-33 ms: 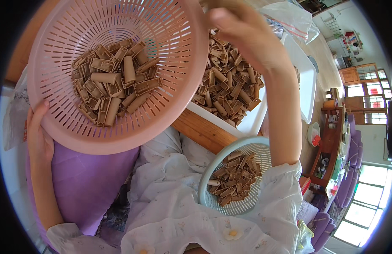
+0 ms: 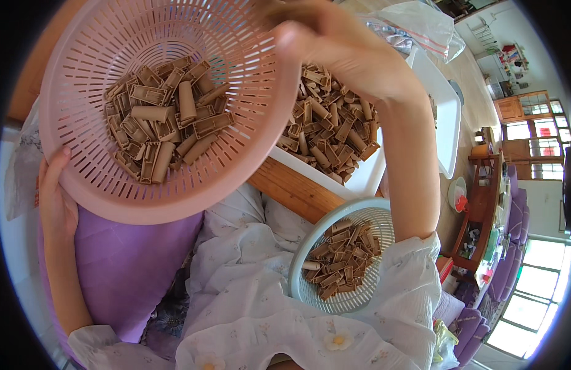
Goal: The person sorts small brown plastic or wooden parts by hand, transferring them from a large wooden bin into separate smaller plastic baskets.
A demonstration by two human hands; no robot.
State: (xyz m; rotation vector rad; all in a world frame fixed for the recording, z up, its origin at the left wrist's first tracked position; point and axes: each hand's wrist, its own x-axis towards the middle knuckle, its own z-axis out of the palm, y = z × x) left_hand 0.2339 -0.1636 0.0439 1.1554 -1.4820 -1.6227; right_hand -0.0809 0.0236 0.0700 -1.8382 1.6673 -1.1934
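The left hand (image 2: 54, 206) grips the lower left rim of a round pink basket (image 2: 100, 185), fingers curled up over the edge and the thumb side hidden behind it. The basket is tilted toward the camera, and a heap of small brown pieces (image 2: 165, 126), short tubes and ribbed blocks, lies in its middle, up and to the right of that hand.

The right hand (image 2: 335, 46) is raised at the basket's upper right rim, touching or just beside it. Its fingers point up and out of view, so I cannot tell whether it is closed on the rim or on anything else.

Just below the right hand, partly behind the basket, a white tray (image 2: 443, 132) holds a larger pile of the same brown bits (image 2: 332, 126). The tray rests on a wooden edge (image 2: 295, 191).

Near the right elbow, against the white sleeve (image 2: 415, 290), a pale green basket (image 2: 365, 216) sits on the lap with more brown parts (image 2: 341, 259) inside. A purple cushion (image 2: 131, 265) lies beneath the pink basket, beside the left forearm. A clear plastic bag (image 2: 421, 28) lies beyond the right hand.
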